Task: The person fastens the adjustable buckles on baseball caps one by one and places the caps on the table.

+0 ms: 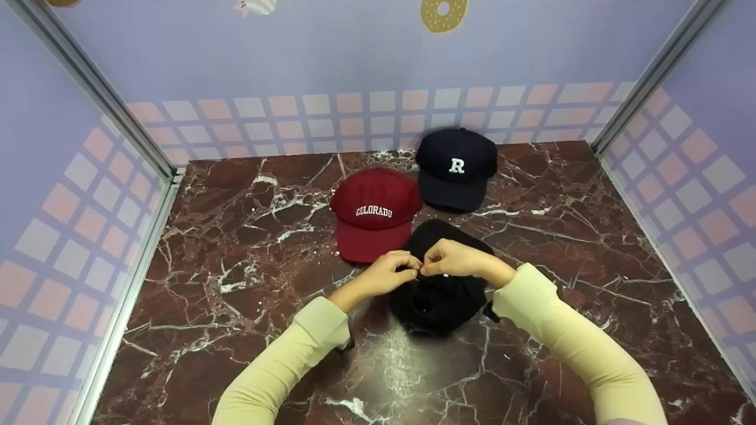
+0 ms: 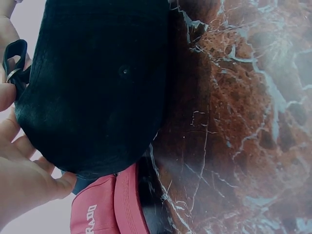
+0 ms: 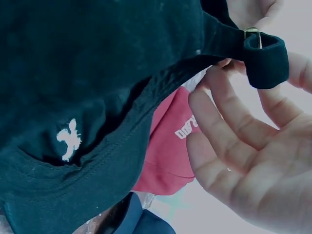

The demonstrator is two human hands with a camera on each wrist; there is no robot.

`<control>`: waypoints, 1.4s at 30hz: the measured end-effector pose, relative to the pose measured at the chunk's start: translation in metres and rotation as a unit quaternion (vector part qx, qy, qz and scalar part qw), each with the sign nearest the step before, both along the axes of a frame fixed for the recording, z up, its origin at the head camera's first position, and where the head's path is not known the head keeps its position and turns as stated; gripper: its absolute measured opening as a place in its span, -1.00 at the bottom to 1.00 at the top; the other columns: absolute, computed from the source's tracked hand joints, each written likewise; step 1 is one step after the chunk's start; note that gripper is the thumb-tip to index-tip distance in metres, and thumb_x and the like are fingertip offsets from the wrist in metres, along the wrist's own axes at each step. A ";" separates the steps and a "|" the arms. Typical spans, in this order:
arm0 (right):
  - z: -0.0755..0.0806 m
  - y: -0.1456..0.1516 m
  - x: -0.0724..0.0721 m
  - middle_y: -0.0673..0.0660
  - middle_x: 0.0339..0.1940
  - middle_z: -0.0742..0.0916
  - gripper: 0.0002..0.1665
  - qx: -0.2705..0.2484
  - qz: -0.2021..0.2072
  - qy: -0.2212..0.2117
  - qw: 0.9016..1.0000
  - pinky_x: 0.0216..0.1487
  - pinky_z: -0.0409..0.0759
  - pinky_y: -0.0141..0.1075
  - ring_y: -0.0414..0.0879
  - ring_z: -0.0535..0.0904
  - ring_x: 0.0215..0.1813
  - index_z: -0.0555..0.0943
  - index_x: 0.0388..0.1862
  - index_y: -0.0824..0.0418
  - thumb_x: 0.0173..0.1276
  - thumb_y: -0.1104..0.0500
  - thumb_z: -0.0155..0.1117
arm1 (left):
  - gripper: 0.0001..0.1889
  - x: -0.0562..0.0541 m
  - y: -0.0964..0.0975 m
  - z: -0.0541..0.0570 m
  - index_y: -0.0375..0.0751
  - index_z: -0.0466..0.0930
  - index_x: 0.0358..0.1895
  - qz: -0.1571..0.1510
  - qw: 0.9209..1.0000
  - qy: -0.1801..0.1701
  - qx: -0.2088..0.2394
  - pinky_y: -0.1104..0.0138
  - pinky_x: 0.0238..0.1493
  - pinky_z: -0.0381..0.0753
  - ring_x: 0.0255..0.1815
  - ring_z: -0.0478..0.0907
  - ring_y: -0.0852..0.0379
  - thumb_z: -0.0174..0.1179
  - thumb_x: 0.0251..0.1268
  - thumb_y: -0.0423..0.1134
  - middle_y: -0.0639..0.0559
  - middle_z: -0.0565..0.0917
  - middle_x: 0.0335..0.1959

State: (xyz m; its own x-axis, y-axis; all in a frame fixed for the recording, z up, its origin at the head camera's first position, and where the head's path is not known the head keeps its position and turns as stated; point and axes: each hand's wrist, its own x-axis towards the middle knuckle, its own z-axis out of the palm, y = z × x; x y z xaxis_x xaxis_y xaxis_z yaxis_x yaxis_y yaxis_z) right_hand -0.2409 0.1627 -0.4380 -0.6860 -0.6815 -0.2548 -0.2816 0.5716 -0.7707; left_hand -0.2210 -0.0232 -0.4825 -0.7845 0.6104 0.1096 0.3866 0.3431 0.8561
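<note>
A black cap [image 1: 440,310] is under both hands on the marble-patterned surface. Its strap [image 3: 267,63] loops through a small metal buckle [image 3: 252,32], clearest in the right wrist view. My left hand [image 1: 384,274] pinches the strap area from the left, its other fingers along the cap's edge. From the right, my right hand [image 1: 460,260] pinches the same part, fingertips almost meeting the left ones. The fingers partly hide the strap ends. A white patch [image 3: 69,140] shows inside the cap in the right wrist view.
Just behind the black cap is a dark red cap [image 1: 378,195] lettered COLORADO. A navy cap [image 1: 458,159] with a white R sits farther back, near the rear wall [image 1: 378,65]. Walls also enclose the surface [image 1: 266,319] at left and right.
</note>
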 end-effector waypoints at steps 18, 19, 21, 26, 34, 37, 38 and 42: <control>0.028 -0.006 0.016 -0.12 -0.80 0.30 -0.69 -0.015 -0.009 -0.033 0.999 -0.62 0.08 -0.49 -0.36 0.10 -0.72 0.33 -0.77 0.27 0.13 0.36 0.10 | -0.83 0.002 0.000 -0.001 -0.35 0.55 -0.26 0.005 0.999 0.014 -0.034 0.14 0.18 0.24 0.09 0.37 -0.09 0.09 0.09 -0.35 -0.16 0.59 -0.17; 0.028 -0.006 0.016 -0.12 -0.80 0.29 -0.69 -0.016 -0.009 -0.033 0.999 -0.63 0.08 -0.49 -0.36 0.10 -0.72 0.33 -0.77 0.27 0.12 0.36 0.10 | -0.83 0.002 -0.001 -0.001 -0.36 0.54 -0.24 0.000 0.999 0.012 -0.036 0.13 0.21 0.21 0.12 0.35 -0.12 0.09 0.10 -0.36 -0.17 0.58 -0.14; 0.029 -0.007 0.016 -0.12 -0.80 0.29 -0.68 -0.012 -0.011 -0.036 0.999 -0.63 0.07 -0.49 -0.36 0.09 -0.72 0.32 -0.77 0.25 0.12 0.37 0.10 | -0.81 0.002 -0.002 -0.002 -0.37 0.53 -0.21 -0.010 0.999 0.008 -0.040 0.12 0.25 0.17 0.17 0.30 -0.15 0.09 0.11 -0.36 -0.19 0.56 -0.09; 0.022 -0.006 0.012 -0.12 -0.80 0.29 -0.65 -0.006 -0.018 -0.044 0.999 -0.64 0.06 -0.49 -0.35 0.06 -0.73 0.30 -0.79 0.20 0.12 0.37 0.10 | -0.79 0.000 -0.004 -0.003 -0.39 0.52 -0.18 -0.025 0.999 0.002 -0.036 0.10 0.26 0.14 0.21 0.26 -0.20 0.09 0.13 -0.35 -0.22 0.53 -0.04; -0.003 -0.003 0.002 -0.12 -0.79 0.30 -0.63 -0.019 -0.032 -0.051 0.998 -0.63 0.08 -0.49 -0.33 0.08 -0.72 0.28 -0.80 0.14 0.10 0.34 0.15 | -0.79 0.000 -0.004 -0.003 -0.38 0.52 -0.18 -0.025 0.999 0.012 -0.041 0.11 0.25 0.16 0.20 0.28 -0.18 0.09 0.13 -0.35 -0.21 0.54 -0.05; -0.005 -0.003 0.002 -0.13 -0.79 0.29 -0.62 -0.024 -0.035 -0.059 0.997 -0.63 0.07 -0.48 -0.32 0.08 -0.71 0.27 -0.81 0.13 0.09 0.32 0.15 | -0.79 0.001 -0.005 -0.004 -0.37 0.52 -0.18 -0.024 0.999 0.012 -0.042 0.10 0.26 0.14 0.21 0.27 -0.16 0.09 0.12 -0.35 -0.20 0.54 -0.05; -0.005 -0.003 0.002 -0.13 -0.79 0.29 -0.62 -0.025 -0.035 -0.061 0.997 -0.63 0.07 -0.48 -0.32 0.08 -0.71 0.26 -0.81 0.12 0.09 0.32 0.15 | -0.79 0.001 -0.005 -0.004 -0.37 0.52 -0.18 -0.024 0.999 0.014 -0.041 0.10 0.26 0.14 0.21 0.26 -0.17 0.09 0.12 -0.36 -0.20 0.54 -0.05; -0.005 -0.003 0.002 -0.13 -0.79 0.28 -0.62 -0.027 -0.033 -0.066 0.997 -0.63 0.06 -0.48 -0.32 0.07 -0.71 0.26 -0.80 0.11 0.09 0.31 0.13 | -0.79 0.001 -0.005 -0.005 -0.37 0.52 -0.18 -0.025 0.998 0.026 -0.045 0.10 0.26 0.14 0.21 0.27 -0.17 0.10 0.12 -0.35 -0.19 0.55 -0.06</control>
State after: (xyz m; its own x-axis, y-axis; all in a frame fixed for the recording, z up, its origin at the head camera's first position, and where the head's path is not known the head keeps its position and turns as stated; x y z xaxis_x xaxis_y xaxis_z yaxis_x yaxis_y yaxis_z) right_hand -0.2385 0.1599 -0.4430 -0.6927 -0.6513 -0.3098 -0.1387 0.5418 -0.8290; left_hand -0.2201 -0.0285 -0.4873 -0.7470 0.6584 0.0926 0.4483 0.3959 0.8014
